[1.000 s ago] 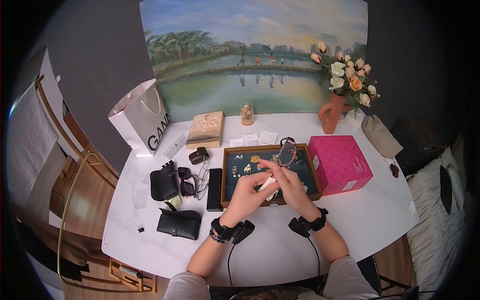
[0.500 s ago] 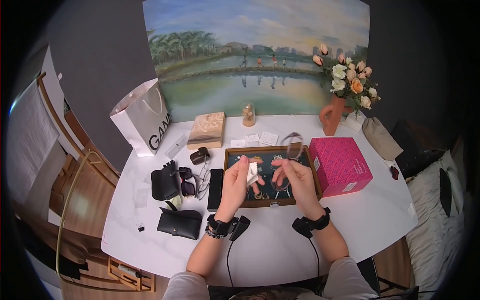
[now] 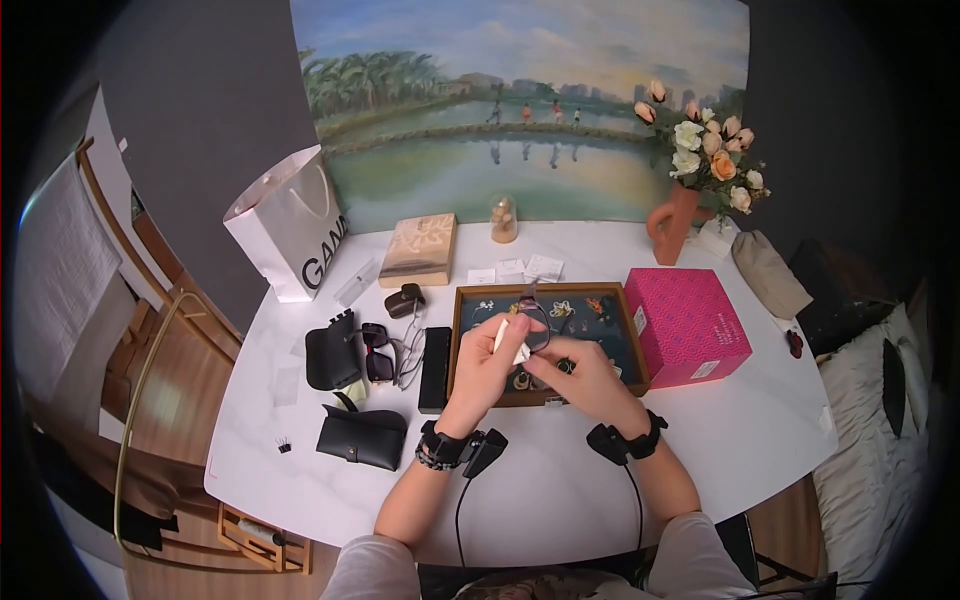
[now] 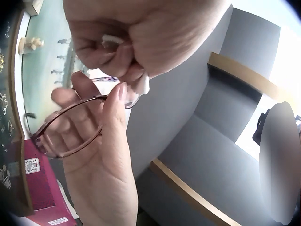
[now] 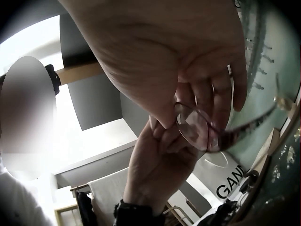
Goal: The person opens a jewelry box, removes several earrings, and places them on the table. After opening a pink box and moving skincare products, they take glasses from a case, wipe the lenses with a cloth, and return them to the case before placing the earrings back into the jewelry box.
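My left hand (image 3: 480, 372) pinches a small white cloth (image 3: 511, 342) over one lens of a pair of eyeglasses (image 5: 240, 132). In the left wrist view a bit of the cloth (image 4: 144, 84) pokes out from the curled fingers. My right hand (image 3: 598, 388) grips the glasses' frame, its thumb (image 4: 114, 117) against the rim near the bridge and the fingers behind the lens. Both hands are close together above a wooden-framed jewellery case (image 3: 637, 345), partly covering the pieces inside. The cloth-covered lens is mostly hidden by the left fingers.
Left of the case lie a long black box (image 3: 435, 370), sunglasses (image 3: 379, 355), a dark eyewear case (image 3: 332, 356) and a black flap case (image 3: 362, 437). A pink box (image 3: 690, 325) borders the right side. Behind stand a wooden box (image 3: 418, 250), glass dome (image 3: 503, 220) and vase (image 3: 672, 228).
The hands parted half a second ago, showing the cloth in the left and the glasses in the right. Now they are together again, with the cloth at a lens and the glasses shifted left.
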The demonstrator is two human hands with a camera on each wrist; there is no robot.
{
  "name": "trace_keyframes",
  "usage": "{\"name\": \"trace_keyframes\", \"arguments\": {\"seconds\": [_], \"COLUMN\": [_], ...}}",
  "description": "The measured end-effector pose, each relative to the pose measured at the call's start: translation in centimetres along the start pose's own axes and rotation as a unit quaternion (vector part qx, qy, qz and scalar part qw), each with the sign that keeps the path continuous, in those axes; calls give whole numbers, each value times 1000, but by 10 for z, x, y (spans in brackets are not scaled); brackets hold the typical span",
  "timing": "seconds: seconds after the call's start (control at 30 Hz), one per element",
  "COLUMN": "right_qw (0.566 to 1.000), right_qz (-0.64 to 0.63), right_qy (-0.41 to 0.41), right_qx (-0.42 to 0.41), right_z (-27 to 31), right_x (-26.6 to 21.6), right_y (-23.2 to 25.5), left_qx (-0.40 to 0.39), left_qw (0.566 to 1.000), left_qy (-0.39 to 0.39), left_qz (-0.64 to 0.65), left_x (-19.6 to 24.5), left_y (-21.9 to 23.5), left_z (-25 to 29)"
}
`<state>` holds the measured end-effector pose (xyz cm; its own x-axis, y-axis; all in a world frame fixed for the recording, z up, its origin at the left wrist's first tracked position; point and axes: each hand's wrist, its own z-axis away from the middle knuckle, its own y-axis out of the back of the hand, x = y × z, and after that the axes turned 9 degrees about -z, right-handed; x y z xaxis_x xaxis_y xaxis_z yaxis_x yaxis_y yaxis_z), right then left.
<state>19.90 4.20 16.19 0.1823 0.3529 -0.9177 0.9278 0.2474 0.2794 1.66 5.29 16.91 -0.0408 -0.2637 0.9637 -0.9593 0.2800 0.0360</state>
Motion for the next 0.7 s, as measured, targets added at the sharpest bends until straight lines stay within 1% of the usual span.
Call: {"name": "trace_keyframes", "arguments": {"seconds": [0.03,0.07,0.1,0.13,0.17,0.23,0.27,0.3,0.33,0.37,0.43,0.5,0.53,0.57,0.6,0.63,0.67,0.7], "right_qw": [1000,991,962,959,959,944,978,978,989,983,985,987,989,991,991,988,983,983], "right_qz": [-1,73,145,188,188,219,118,118,-10,-137,-137,-138,-128,-117,-116,-144,-171,-171], "right_qy": [-1,86,171,122,121,124,56,55,69,82,71,61,61,61,62,39,16,16], "right_qx": [-1,78,155,175,174,213,165,164,127,89,74,58,33,9,8,33,58,58], "right_z": [-2,-5,-6,-5,-5,-5,-3,-5,-9,-11,-10,-8,-7,-6,-4,-1,0,0], "right_x": [0,1,1,-2,-3,-4,-1,8,17,22,19,13,11,9,5,0,-3,-3], "right_y": [1,3,5,8,9,10,11,10,7,6,7,6,5,5,3,0,-2,-2], "left_qx": [33,67,68,77,87,96,93,90,91,82,74,22,23,80,136,136,113,91], "left_qw": [999,997,997,995,992,990,990,990,990,991,991,998,998,994,987,987,991,994], "left_qy": [-25,-50,-49,-68,-87,-96,-87,-78,-77,-71,-66,-20,-20,-11,-2,-2,4,10], "left_qz": [1,2,2,17,31,45,58,71,71,79,87,57,57,74,90,90,72,54], "left_x": [2,3,3,3,3,5,6,6,5,4,2,0,0,0,1,1,2,2], "left_y": [-1,-2,-2,-2,-2,-4,-4,-4,-4,-2,3,11,9,6,4,5,6,8], "left_z": [1,1,2,4,5,6,6,6,6,6,5,3,1,-1,-2,-3,-3,-3]}}
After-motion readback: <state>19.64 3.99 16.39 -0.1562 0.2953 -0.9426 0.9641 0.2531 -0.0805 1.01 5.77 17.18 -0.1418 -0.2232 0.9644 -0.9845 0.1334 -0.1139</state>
